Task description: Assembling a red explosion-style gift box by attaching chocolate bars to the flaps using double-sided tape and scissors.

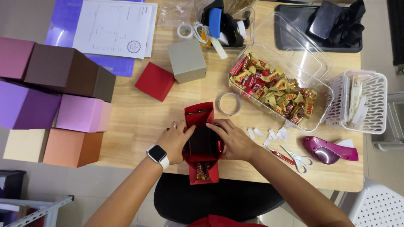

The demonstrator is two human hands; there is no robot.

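An open red paper box (pixel 202 143) lies on the wooden table (pixel 139 122) near its front edge, flaps spread, with wrapped candies showing inside at its near end. My left hand (pixel 173 141), with a watch on the wrist, presses on the box's left side. My right hand (pixel 233 138) holds the right side, fingers over the top flap. A clear plastic tub (pixel 277 90) full of red and gold wrapped candies stands to the right beyond the box.
Closed red (pixel 155 81) and grey (pixel 187 61) boxes sit behind. Stacked coloured boxes (pixel 63 101) fill the left. A tape ring (pixel 229 103), scissors (pixel 294 159), a magenta tape dispenser (pixel 328 150), a white basket (pixel 362 101), papers (pixel 113 27) and a black tray (pixel 311 29) lie around.
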